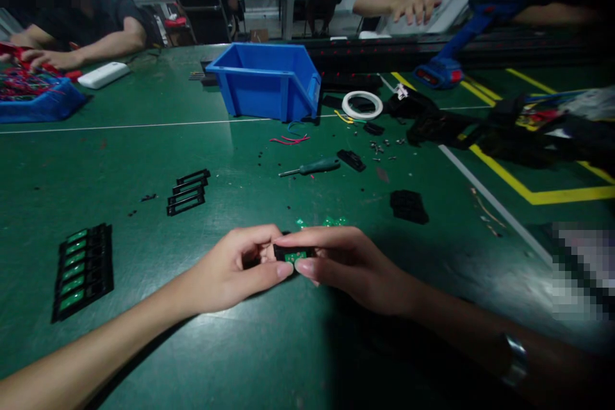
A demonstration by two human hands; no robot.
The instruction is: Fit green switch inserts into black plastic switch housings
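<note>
We pinch a black housing (294, 254) between left hand (235, 269) and right hand (346, 262); filled row (81, 272) apparently done at nine o'clock, empty frames (188, 191) waiting at ten.

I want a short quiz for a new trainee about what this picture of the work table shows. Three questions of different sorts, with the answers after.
1. True or false: the left hand and the right hand together pinch the small black part, which shows a green board.
2. Where is the screwdriver? A: in the left hand. B: loose on the green table, beyond the hands. C: in the right hand.
3. Fill in: the row of black pieces with green faces lies on the person's ____ side.

Key: 1 true; 2 B; 3 left.
</note>
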